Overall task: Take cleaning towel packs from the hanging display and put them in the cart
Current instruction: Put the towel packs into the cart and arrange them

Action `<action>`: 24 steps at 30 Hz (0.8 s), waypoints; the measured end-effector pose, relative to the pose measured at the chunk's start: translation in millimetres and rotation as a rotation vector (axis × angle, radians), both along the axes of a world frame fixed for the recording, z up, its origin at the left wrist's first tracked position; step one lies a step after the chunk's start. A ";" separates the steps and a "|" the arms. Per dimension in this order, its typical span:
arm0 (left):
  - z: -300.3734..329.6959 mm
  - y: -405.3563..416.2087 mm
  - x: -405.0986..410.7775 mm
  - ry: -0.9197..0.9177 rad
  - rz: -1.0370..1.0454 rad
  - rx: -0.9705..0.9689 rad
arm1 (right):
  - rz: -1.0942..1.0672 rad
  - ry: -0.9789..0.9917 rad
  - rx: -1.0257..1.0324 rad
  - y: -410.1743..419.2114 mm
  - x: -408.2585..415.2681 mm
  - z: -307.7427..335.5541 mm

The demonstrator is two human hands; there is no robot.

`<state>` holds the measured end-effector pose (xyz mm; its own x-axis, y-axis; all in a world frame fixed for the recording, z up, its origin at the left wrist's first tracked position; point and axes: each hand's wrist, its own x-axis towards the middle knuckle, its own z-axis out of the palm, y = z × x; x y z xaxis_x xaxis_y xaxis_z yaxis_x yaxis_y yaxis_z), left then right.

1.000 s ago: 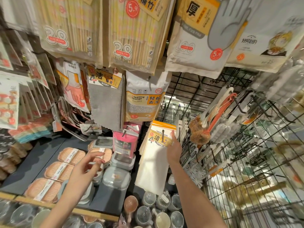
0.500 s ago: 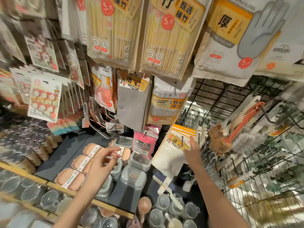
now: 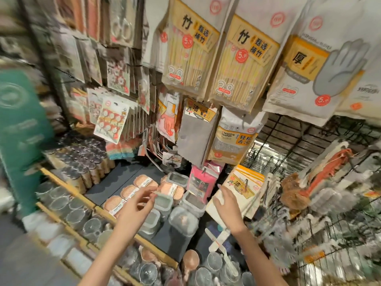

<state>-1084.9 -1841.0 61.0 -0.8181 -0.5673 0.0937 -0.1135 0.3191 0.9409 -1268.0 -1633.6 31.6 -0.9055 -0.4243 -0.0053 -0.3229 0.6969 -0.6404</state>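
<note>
Still early in the task, judging from the display alone. Right hand (image 3: 227, 205) raised against the near edge of a white towel pack (image 3: 241, 193) with a yellow header, fingers wrapped on its left edge and gripping it. Pack tilted toward the near side but seemingly not yet free: dark hook visible through the header's hanging hole, so probably hanging on the peg. Located low on the display, right of centre, just left of the wire grid rack (image 3: 309, 137) and below the cleaning sponge pack (image 3: 233, 141). Left hand (image 3: 138, 205) held out well apart to the left, over the shelf of lidded containers (image 3: 162, 203), fingers loosely extended and spread, nothing clearly in them; too blurred at the fingertips to rule out a light touch on the nearest lid. A second towel pack, grey with a yellow header (image 3: 199, 131), hanging higher up and farther back, untouched, beside a pack of household gloves (image 3: 168, 120). No cart anywhere in view, so no telling how many packs already lie in it. Left to do, as a judgement: slide the white pack off its hook, carry it to the cart, then perhaps come back for the grey one. Risk worth noting: header hole snagging on the peg if pulled at an angle. Whole view heavily smeared toward the edges, details there unreliable.
</note>
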 end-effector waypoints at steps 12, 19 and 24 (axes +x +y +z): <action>11.8 -56.1 129.9 -0.215 0.390 -0.324 | 0.578 0.172 0.150 -146.0 96.9 22.4; 3.8 -93.6 242.0 -0.327 0.703 -0.355 | 0.882 0.195 0.208 -247.6 200.7 26.5; -4.3 -121.5 320.8 -0.410 0.906 -0.278 | 1.110 0.274 0.230 -318.9 280.9 19.1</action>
